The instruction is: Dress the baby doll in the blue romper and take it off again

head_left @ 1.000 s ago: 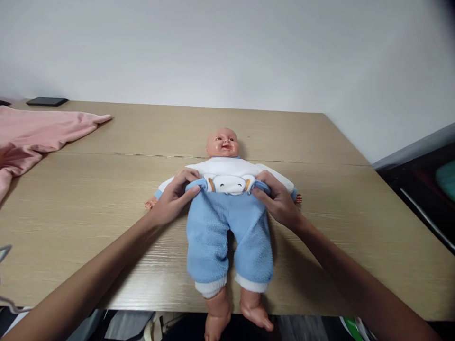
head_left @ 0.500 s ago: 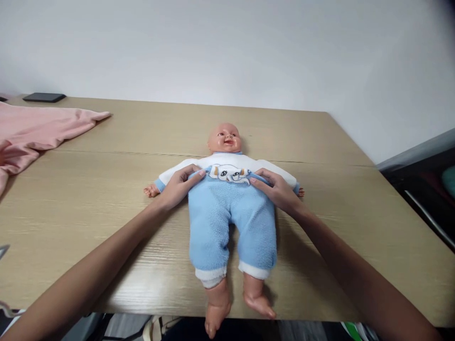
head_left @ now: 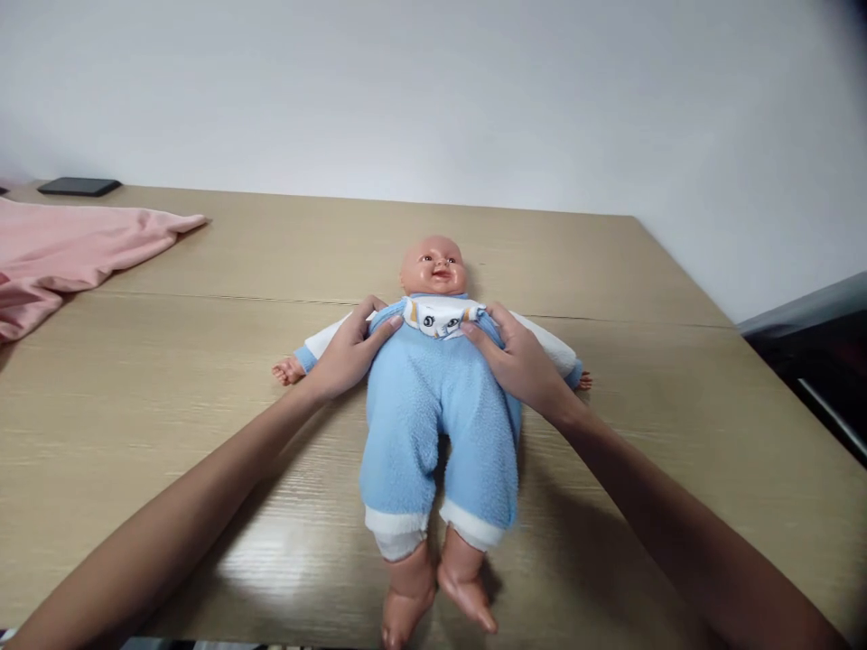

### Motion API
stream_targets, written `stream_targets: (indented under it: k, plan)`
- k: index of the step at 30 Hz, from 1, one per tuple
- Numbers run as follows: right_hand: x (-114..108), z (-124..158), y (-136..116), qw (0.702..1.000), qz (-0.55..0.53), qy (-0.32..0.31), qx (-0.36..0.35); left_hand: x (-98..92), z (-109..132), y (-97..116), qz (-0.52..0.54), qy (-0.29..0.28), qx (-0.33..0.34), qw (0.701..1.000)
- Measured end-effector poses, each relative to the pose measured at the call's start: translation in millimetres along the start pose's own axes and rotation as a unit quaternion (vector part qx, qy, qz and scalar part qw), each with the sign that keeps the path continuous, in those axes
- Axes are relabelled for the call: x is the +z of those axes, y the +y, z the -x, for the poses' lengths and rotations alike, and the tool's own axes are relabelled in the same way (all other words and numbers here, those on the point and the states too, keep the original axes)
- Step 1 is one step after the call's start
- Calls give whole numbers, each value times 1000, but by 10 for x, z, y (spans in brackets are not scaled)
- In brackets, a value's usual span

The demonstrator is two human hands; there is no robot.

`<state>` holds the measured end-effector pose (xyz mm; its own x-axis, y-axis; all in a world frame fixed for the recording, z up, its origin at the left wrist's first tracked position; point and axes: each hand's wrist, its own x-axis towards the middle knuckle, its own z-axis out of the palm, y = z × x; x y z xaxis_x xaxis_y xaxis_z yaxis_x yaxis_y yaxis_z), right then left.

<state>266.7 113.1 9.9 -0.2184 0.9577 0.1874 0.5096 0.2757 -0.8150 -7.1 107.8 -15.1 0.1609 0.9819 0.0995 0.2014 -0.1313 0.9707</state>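
Note:
A baby doll [head_left: 437, 266] lies on its back, head away from me and feet at the near side. It wears a top with white sleeves [head_left: 547, 343] and blue cuffs under light blue fleece overalls [head_left: 410, 406], which carry an animal face on the white bib [head_left: 440, 318]. My left hand [head_left: 352, 352] grips the upper edge of the overalls at the doll's chest, thumb in front. On the opposite side, my right hand [head_left: 518, 357] pinches the same edge, its thumb beside the animal face. Bare feet [head_left: 467, 582] stick out below white leg cuffs.
The wooden table [head_left: 643, 406] has a seam running across it. Pink cloth [head_left: 88, 239] lies at the left, with a flat dark device [head_left: 79, 186] behind it. A pale wall [head_left: 433, 99] stands at the back, and dark items [head_left: 826, 370] lie beyond the right edge.
Both hands have moved up toward the doll's head, drawing the overalls' upper edge higher over the chest. The doll's legs have come closer together and shifted slightly left.

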Motion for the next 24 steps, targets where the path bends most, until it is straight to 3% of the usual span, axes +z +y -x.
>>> stream_targets:
  k: [4,10,17,21,24]
  plan:
    - [-47,-59,95,1000,-12,-5,17,-50,-56,-47,13,-27,-8,1000]
    - [-93,-96,121,999,37,7,16,-54,-88,-75,-47,11,35,998]
    - [-89,-252,35,994,-91,-31,50,2,-132,27,19,15,50,998]
    - [-14,-372,23,980,-201,-2,-10,-10,-178,42,115,46,25,992]
    - [16,-389,55,982,-184,12,-51,-63,-195,-7,136,71,-10,988]
